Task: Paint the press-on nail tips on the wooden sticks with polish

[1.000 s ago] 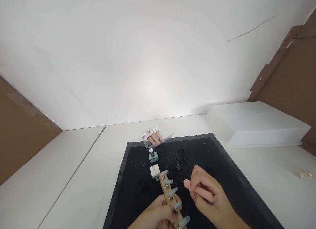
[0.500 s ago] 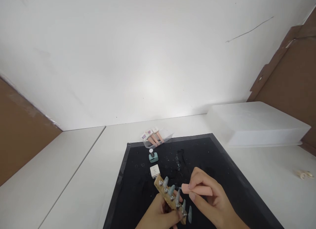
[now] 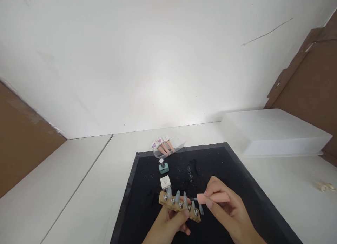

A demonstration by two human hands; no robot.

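Note:
My left hand (image 3: 170, 222) grips a wooden nail-tip stand (image 3: 176, 205), a short bar with a row of silver knobs. From it several translucent grey-blue false nail tips (image 3: 177, 196) stick up. My right hand (image 3: 231, 210) pinches the pink handle of a nail polish brush (image 3: 216, 197) between thumb and fingers. The dark brush end points left, at the nail tips toward the right end of the bar; I cannot tell whether it touches one. Just behind the stand is a square white-topped bottle (image 3: 165, 182), its lower part partly hidden.
A teal bottle (image 3: 163, 167) with a dark neck stands behind the white one. Farther back, a clear tray (image 3: 180, 144) holds pink-handled bottles (image 3: 162, 148). Beneath lies a black mat (image 3: 210, 163). A white plastic box (image 3: 279, 131) sits at right, near small beige pieces (image 3: 324, 186).
My left hand has turned the stand to lie more nearly level, its left end moving left and its right end up. My right hand has shifted slightly right with the brush.

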